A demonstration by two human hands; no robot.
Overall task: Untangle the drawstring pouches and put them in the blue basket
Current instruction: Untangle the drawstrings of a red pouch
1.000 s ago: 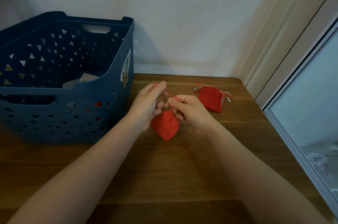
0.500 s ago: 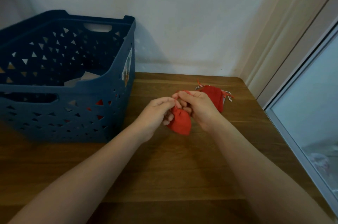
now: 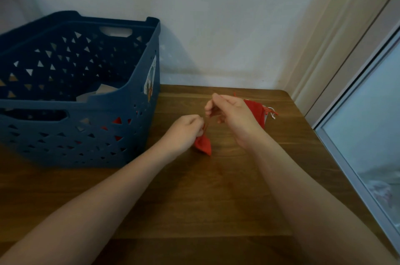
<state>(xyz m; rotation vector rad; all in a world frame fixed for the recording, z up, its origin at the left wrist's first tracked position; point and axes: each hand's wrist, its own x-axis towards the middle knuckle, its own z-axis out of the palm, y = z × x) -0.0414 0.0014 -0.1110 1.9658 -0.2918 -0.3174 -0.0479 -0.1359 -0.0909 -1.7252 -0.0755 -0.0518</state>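
Pouch in hand: small red pouch (image 3: 203, 145), just right of the basket, low over the wooden surface (image 3: 216, 189).
Left hand (image 3: 185, 132): fingers curled round the pouch's top.
Right hand (image 3: 232, 113): raised at 1 o'clock from the left, fingers pinching the drawstring (image 3: 207, 122) that runs up from the pouch.
Other pouch: red pouch (image 3: 256, 111) at 3 o'clock behind the right hand, on the surface.
Blue basket (image 3: 86, 134): at 9 o'clock; red shows through its side holes.
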